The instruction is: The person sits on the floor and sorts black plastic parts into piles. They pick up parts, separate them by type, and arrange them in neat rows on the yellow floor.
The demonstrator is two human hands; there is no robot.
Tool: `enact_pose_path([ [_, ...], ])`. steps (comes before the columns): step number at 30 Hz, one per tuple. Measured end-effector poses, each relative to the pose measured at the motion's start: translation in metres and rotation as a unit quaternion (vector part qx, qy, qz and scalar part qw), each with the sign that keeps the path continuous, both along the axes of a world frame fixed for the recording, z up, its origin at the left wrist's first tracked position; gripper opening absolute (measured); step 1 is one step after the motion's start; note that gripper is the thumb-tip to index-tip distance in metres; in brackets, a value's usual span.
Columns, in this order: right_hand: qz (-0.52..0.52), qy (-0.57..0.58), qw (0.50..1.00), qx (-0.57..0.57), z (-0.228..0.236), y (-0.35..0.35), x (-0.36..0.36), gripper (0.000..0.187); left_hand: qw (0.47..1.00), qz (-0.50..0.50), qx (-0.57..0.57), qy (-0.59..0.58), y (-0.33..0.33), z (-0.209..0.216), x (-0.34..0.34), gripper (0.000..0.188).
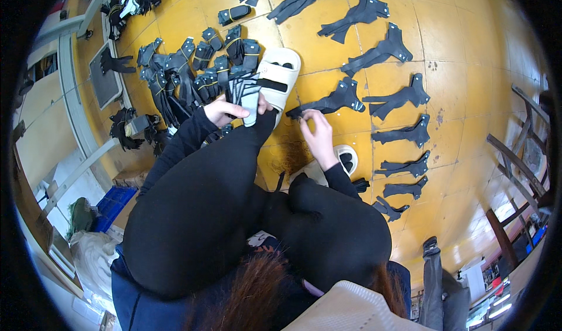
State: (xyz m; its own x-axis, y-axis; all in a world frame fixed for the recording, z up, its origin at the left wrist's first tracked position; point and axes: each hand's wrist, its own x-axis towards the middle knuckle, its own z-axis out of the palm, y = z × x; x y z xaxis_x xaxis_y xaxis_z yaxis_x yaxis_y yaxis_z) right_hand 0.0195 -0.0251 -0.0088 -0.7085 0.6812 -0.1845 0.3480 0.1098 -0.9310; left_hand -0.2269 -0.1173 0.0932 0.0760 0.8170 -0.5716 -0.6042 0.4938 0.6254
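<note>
My left hand is closed round a small stack of folded socks, dark with light grey faces, held above my left thigh beside the left slipper. My right hand reaches down between my feet. Its thumb and fingers pinch together at the near end of a dark sock pile on the floor. Small pale tags show at the far end of that pile.
Several similar sock piles lie in a curved row on the yellow tiled floor. Left of my feet, many banded sock bundles are heaped. Wooden stool legs stand at the right; another person's legs show at lower right.
</note>
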Motion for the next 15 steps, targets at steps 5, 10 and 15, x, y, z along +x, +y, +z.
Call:
enact_pose_path([
  [5, -0.129, 0.136, 0.939, -0.288, 0.069, 0.043, -0.041, 0.008, 0.991, -0.056, -0.008, -0.121, 0.008, -0.004, 0.0, 0.058],
  [10, 0.046, 0.163, 0.976, -0.134, 0.1, 0.075, -0.088, 0.046, 0.976, -0.143, 0.012, -0.162, 0.012, -0.014, -0.002, 0.059],
  [15, 0.333, 0.07, 0.939, 0.046, 0.108, 0.031, -0.105, 0.07, 0.959, -0.207, -0.193, 0.01, -0.001, -0.002, -0.018, 0.065],
])
